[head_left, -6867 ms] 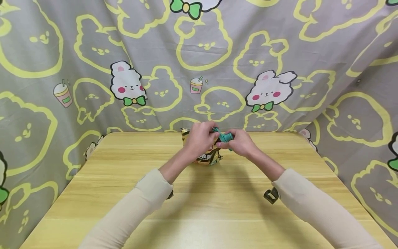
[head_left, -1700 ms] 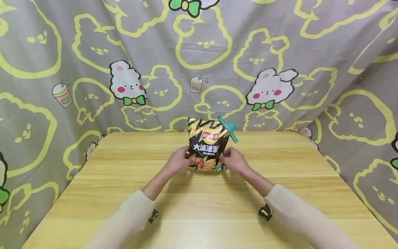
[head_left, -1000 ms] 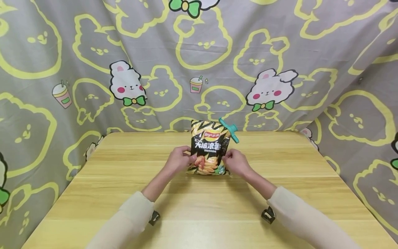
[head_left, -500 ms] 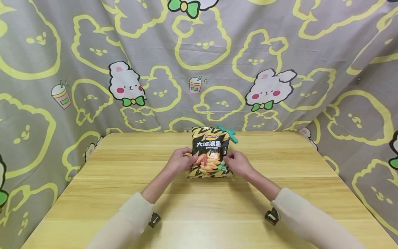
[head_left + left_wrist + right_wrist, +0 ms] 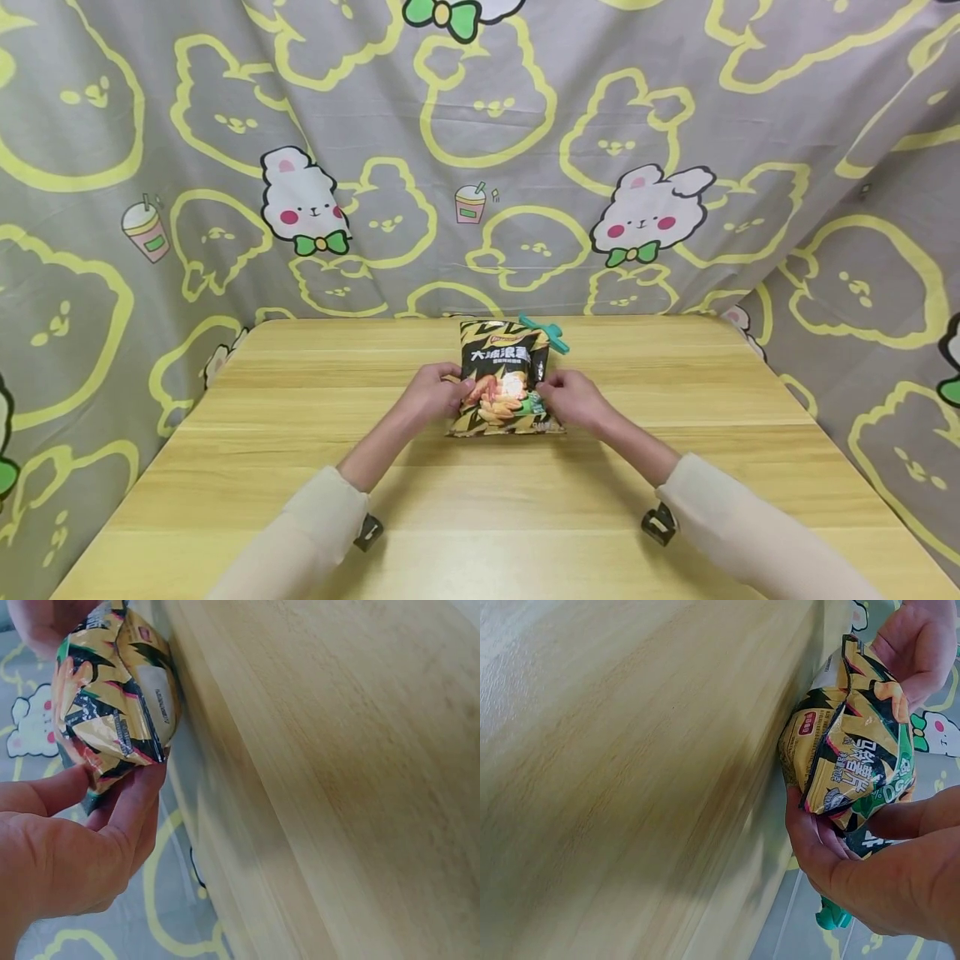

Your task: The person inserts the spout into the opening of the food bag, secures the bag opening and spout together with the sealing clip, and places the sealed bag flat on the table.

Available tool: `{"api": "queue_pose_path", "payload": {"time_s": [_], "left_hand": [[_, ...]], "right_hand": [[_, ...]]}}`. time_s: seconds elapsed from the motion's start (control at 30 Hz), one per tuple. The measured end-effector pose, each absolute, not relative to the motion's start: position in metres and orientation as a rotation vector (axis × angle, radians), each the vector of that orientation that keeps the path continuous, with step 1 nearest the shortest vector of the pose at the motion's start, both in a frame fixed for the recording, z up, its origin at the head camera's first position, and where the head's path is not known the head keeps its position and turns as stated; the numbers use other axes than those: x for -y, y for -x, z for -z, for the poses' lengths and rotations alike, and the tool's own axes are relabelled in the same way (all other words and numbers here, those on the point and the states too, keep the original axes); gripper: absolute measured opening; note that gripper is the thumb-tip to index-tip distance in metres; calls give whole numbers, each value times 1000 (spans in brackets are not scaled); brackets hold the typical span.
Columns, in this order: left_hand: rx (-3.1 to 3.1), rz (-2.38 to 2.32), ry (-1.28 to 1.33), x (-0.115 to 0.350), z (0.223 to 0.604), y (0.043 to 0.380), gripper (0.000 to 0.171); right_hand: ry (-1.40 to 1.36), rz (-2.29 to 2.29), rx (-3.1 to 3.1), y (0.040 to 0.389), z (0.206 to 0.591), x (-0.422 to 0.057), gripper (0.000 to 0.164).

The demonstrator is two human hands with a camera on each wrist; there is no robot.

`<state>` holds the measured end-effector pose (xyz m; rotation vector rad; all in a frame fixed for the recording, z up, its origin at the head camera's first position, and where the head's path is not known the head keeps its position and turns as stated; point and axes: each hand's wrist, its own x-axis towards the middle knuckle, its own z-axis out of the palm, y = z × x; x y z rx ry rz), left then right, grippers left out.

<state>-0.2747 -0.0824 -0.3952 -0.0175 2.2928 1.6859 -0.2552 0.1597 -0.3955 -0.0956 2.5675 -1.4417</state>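
Observation:
A black and gold bag of chips (image 5: 498,375) lies tipped back low over the table, its printed front facing up. My left hand (image 5: 435,392) pinches the bag's left edge, thumb on the front and fingers behind. On the opposite edge, my right hand (image 5: 573,398) holds it the same way. A teal bag clip (image 5: 546,333) with a round spout sits across the bag's upper right corner. In the right wrist view, part of the clip (image 5: 832,913) shows below the right hand, and the bag's bottom seam (image 5: 829,754) faces the camera.
The wooden table (image 5: 480,508) runs back to a grey curtain (image 5: 405,108) with yellow outlines and rabbit prints, which also hangs along both sides. Small black wrist mounts (image 5: 660,525) hang below the sleeves.
Earlier, both hands were at the clip on the bag's corner. They then held the bag upright by its sides, and its top has since tilted back and down toward the table.

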Motion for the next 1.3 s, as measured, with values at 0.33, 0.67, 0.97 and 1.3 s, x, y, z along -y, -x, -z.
{"api": "queue_pose_path", "payload": {"time_s": [0.33, 0.67, 0.97, 1.3], "left_hand": [[-2345, -1609, 9, 83, 395, 273, 26], [-2427, -1474, -43, 83, 394, 273, 26], [-2481, -1389, -61, 83, 395, 273, 26], [-2504, -1307, -110, 83, 400, 274, 37]], "right_hand": [[93, 1446, -2530, 255, 396, -160, 22], [90, 1453, -2512, 256, 396, -161, 23], [107, 1426, -2514, 257, 397, -163, 26], [112, 1422, -2467, 258, 398, -165, 29]]}}
